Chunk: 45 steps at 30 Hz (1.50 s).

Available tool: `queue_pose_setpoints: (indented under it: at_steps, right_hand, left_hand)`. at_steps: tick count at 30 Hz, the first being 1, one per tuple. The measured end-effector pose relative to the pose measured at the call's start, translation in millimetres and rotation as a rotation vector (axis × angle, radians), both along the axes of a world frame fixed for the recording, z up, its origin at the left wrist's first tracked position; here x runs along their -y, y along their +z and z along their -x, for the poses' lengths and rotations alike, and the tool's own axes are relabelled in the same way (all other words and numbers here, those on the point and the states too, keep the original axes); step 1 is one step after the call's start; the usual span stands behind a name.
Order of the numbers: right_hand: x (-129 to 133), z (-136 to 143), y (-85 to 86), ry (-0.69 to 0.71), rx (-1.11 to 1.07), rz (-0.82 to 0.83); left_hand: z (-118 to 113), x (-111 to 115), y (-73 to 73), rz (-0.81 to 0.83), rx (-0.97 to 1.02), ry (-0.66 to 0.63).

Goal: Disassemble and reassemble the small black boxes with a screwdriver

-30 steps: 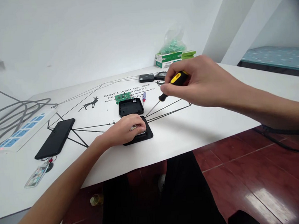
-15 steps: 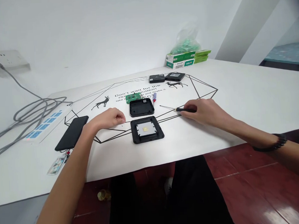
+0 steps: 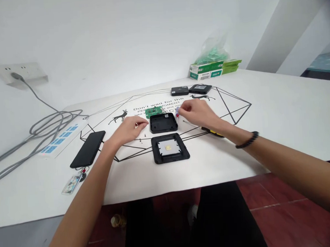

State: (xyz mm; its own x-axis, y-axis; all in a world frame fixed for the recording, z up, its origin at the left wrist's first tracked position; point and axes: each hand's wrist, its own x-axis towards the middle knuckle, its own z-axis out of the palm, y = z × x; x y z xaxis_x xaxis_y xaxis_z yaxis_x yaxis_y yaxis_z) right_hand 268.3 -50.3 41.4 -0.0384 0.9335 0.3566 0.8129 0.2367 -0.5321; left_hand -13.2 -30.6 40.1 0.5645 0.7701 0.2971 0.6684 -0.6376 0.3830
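Purple-handled screwdriver (image 3: 177, 111): just left of our right hand (image 3: 197, 112), at close-set fingertips, long axis towards us; grip we cannot tell. Left hand (image 3: 129, 129): farther, fingers narrow, contents unclear.

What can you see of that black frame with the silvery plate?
The black frame is squarish with rounded corners and looks like plastic. Set in its middle is a silvery, metal-looking plate bearing a small pale yellow square, with little black tabs along the plate's edges. It lies flat on the white table, just nearer than the open black shell. Neither the left hand nor the right hand touches it.
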Motion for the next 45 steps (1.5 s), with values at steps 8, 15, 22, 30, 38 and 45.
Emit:
queue_pose_setpoints:
  at_steps: [8,15,22,30,38,45]
  right_hand:
    - [-32,29,0.2,0.232,-0.171,-0.082]
    - [10,16,14.5,0.793,0.219,0.357]
    - [13,28,1.4,0.818,0.347,0.39]
    - [16,32,-0.9,0.854,0.292,0.262]
    - [15,27,4.4,0.809,0.204,0.15]
    - [8,20,8.1,0.656,0.137,-0.123]
  left_hand:
    - [-15,6,-10.7,-0.057,0.022,-0.082]
    - [-16,11,-7.2,-0.045,-0.024,-0.099]
    - [-22,12,-9.1,-0.029,-0.055,-0.115]
    - [-22,12,-9.0,-0.045,-0.063,-0.108]
    - [-25,15,-4.4,0.005,-0.015,-0.107]
    - [-26,18,0.3,0.014,0.114,-0.159]
